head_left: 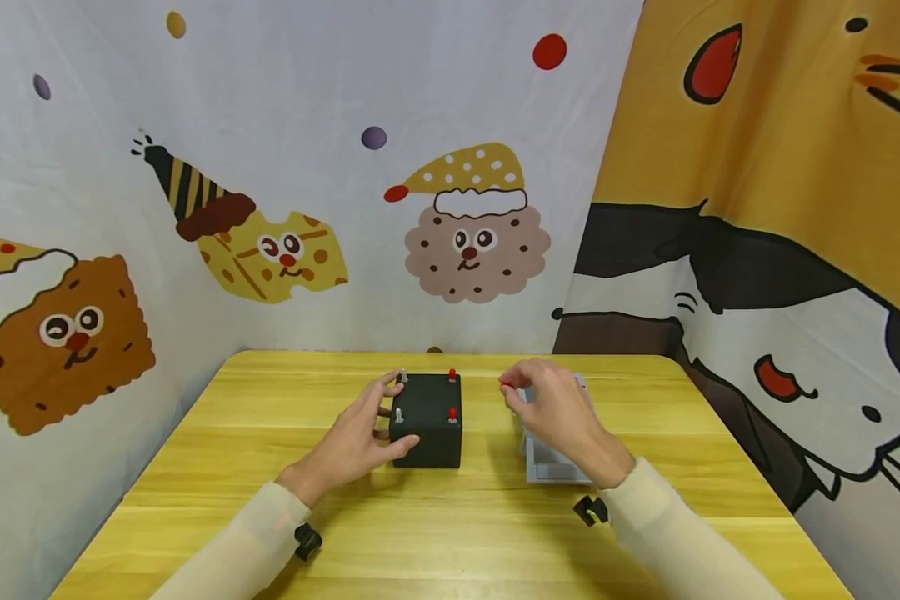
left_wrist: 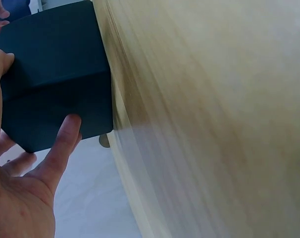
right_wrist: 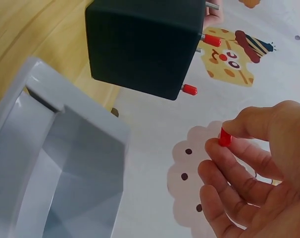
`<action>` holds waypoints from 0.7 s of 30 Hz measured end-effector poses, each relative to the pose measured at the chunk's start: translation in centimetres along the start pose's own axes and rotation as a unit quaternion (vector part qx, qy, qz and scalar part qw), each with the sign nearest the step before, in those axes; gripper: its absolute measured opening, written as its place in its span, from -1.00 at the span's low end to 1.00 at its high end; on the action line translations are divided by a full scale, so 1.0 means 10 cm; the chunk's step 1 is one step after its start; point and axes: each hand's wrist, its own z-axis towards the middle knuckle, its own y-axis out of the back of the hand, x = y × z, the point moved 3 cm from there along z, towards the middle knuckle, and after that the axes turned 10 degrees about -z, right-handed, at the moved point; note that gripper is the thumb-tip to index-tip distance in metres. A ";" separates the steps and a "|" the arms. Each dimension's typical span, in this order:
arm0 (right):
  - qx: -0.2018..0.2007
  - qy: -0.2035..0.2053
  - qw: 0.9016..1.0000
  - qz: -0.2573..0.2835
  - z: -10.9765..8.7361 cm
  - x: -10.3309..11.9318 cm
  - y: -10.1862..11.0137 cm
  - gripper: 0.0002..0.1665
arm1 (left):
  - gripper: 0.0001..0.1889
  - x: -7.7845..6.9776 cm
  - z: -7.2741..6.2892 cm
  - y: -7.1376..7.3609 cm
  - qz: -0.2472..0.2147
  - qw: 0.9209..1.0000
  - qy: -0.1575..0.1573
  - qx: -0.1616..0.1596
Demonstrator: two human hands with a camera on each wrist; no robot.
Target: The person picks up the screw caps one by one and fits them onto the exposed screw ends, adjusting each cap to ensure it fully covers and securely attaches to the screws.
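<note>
A black box (head_left: pixel 429 398) stands on the table, with small metal posts on its top. The two posts on its right side wear red caps (head_left: pixel 452 413); the left pair, one a metal post (head_left: pixel 399 415), are bare. My left hand (head_left: pixel 351 429) holds the box from the left, thumb at the front face and fingers spread along the left side. To the right of the box, above a grey tray, my right hand (head_left: pixel 558 408) pinches a small red cap (right_wrist: pixel 225 137) between thumb and index finger. Its other fingers are loosely bent.
The grey tray (head_left: pixel 558 479) sits right of the box, partly hidden under my right hand. In the right wrist view its compartment walls (right_wrist: pixel 85 106) show. Beyond the wooden table (head_left: pixel 270 375) hangs a printed cloth (head_left: pixel 307 83).
</note>
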 end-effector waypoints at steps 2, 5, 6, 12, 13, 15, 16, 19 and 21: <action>0.000 0.003 1.000 0.004 0.00 0.01 0.00 -0.93 | 0.17 0.00 0.00 0.00 0.000 1.000 -0.001 0.000; -0.002 0.006 1.000 0.011 0.01 0.03 -0.01 -0.93 | 0.17 0.00 0.01 0.00 0.001 1.000 -0.002 0.000; -0.002 0.007 1.000 0.014 0.01 0.03 -0.01 -0.93 | 0.17 0.01 0.01 0.00 0.002 1.000 -0.002 0.000; 0.002 0.008 1.000 0.023 0.02 0.07 -0.02 -0.93 | 0.17 0.02 0.01 0.00 0.004 1.000 -0.004 -0.002; 0.003 0.009 1.000 0.025 0.02 0.08 -0.02 -0.93 | 0.17 0.02 0.01 0.00 0.005 1.000 -0.005 -0.002; 0.004 0.011 0.999 0.032 0.02 0.09 -0.03 -0.93 | 0.16 0.02 0.01 0.00 0.004 1.000 -0.006 -0.002; 0.005 0.011 0.999 0.035 0.02 0.10 -0.03 -0.92 | 0.16 0.02 0.01 0.00 0.004 1.000 -0.007 -0.001; 0.004 0.013 0.999 0.042 0.02 0.13 -0.03 -0.92 | 0.16 0.02 0.01 0.00 0.002 1.000 -0.007 0.000; 0.001 0.013 0.999 0.043 0.02 0.15 -0.03 -0.92 | 0.16 0.02 0.01 -0.01 0.002 1.000 -0.007 0.000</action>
